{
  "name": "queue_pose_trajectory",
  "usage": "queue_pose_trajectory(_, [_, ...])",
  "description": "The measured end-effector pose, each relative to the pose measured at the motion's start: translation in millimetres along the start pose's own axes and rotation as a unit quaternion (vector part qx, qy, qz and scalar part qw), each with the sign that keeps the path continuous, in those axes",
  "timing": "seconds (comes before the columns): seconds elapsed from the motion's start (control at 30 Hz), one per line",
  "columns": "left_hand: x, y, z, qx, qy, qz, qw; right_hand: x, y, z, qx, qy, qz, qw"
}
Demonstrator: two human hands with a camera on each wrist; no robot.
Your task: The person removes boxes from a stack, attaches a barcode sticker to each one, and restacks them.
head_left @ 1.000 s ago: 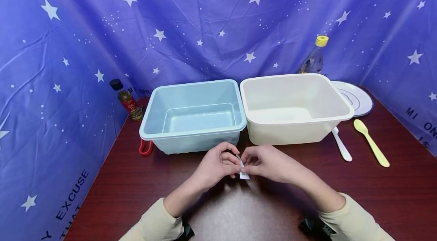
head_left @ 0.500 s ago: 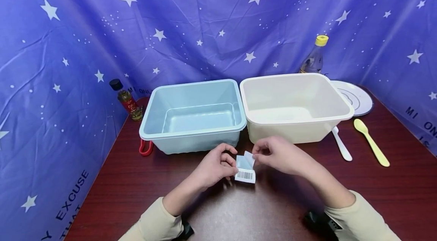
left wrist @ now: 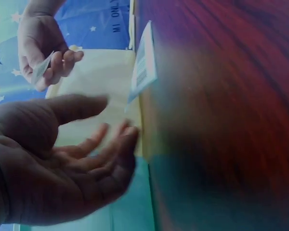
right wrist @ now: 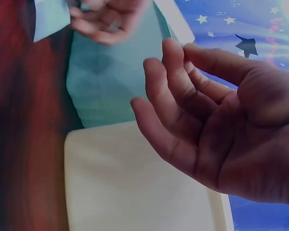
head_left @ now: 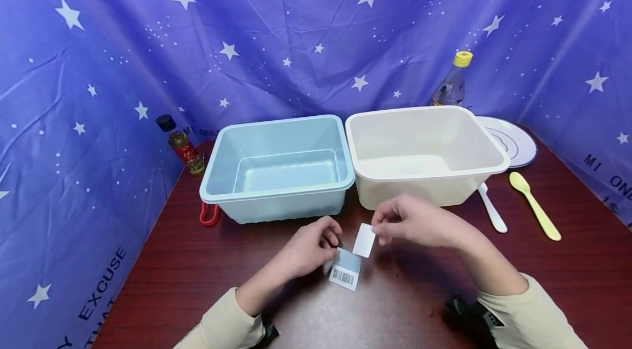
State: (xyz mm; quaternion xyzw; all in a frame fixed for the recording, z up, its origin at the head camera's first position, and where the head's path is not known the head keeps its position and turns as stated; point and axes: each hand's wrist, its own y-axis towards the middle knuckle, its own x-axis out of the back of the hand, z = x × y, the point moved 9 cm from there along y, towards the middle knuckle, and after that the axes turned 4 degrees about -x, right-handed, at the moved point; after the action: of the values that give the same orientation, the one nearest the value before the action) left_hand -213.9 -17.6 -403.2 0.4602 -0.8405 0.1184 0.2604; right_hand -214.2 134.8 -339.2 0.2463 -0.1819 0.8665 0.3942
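My right hand (head_left: 412, 223) pinches a small white sticker (head_left: 364, 240) between thumb and fingertips, in front of the cream bin (head_left: 410, 192). In the right wrist view its thumb and index fingertips meet, with the sticker hidden behind them. Lower left of it, a pale blue backing sheet with a barcode (head_left: 345, 269) stands tilted just off or at the table. My left hand (head_left: 311, 247) is beside that sheet. The left wrist view shows a gap between thumb and fingers, and the sheet (left wrist: 145, 60) just beyond the fingertips.
A light blue bin (head_left: 281, 203) stands left of the cream one. At the left are a small red-labelled bottle (head_left: 186, 150) and a red loop (head_left: 209, 214). To the right lie white (head_left: 494, 212) and yellow spoons (head_left: 535, 207), a plate (head_left: 515, 143) and a yellow-capped bottle (head_left: 451, 85).
The sticker has come away from the backing sheet, and my right hand has carried it to the right. My left hand has loosened on the sheet, which now sits lower and nearer me.
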Motion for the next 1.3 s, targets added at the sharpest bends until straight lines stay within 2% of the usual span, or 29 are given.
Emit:
queue_pose_trajectory(0.1, [2.6, 1.5, -15.5, -0.053, -0.03, -0.013, 0.998, -9.6, 2.7, -2.6, -0.008, 0.013, 0.029, 0.999])
queue_pose_trajectory(0.2, [-0.6, 1.3, -29.9, -0.094, -0.083, 0.005, 0.992, -18.2, 4.9, -2.7, -0.008, 0.023, 0.052, 0.998])
queue_pose_trajectory(0.3, [-3.4, -0.4, -39.7, -0.117, -0.103, 0.017, 0.9877, -25.1, 5.8, -1.5, -0.004, 0.038, 0.072, 0.997])
queue_pose_trajectory(0.4, [-3.6, -1.1, -45.4, -0.128, -0.098, 0.008, 0.9869, -28.5, 4.4, -1.1, -0.001, 0.049, 0.082, 0.995])
queue_pose_trajectory(0.53, [-3.4, -1.4, -49.8, -0.138, -0.101, 0.001, 0.9853, -27.7, 2.1, -5.0, -0.006, 0.053, 0.073, 0.996])
queue_pose_trajectory(0.7, [-3.3, 2.1, -50.9, -0.143, -0.102, -0.015, 0.9844, -14.2, -4.9, -16.4, -0.016, 0.044, 0.016, 0.999])
queue_pose_trajectory(0.83, [-1.1, 8.2, -47.2, -0.116, -0.108, -0.049, 0.9862, 1.6, -12.8, -28.8, -0.033, 0.068, -0.058, 0.995])
queue_pose_trajectory(0.9, [-0.8, 12.6, -44.7, -0.094, -0.111, -0.066, 0.9871, 10.1, -18.6, -37.0, -0.046, 0.096, -0.103, 0.989])
queue_pose_trajectory(1.0, [-1.2, 19.9, -41.0, -0.062, -0.112, -0.091, 0.9877, 21.0, -29.6, -49.1, -0.058, 0.151, -0.171, 0.972])
queue_pose_trajectory(1.1, [-3.2, 27.2, -40.0, -0.04, -0.108, -0.106, 0.9877, 27.6, -40.5, -56.4, -0.05, 0.177, -0.218, 0.959])
queue_pose_trajectory(1.17, [-5.6, 31.8, -40.5, -0.032, -0.108, -0.11, 0.9875, 29.8, -46.1, -58.7, -0.04, 0.17, -0.235, 0.956])
queue_pose_trajectory(1.3, [-11.3, 40.2, -44.2, -0.025, -0.109, -0.113, 0.9872, 32.7, -54.3, -59.5, -0.018, 0.115, -0.258, 0.959])
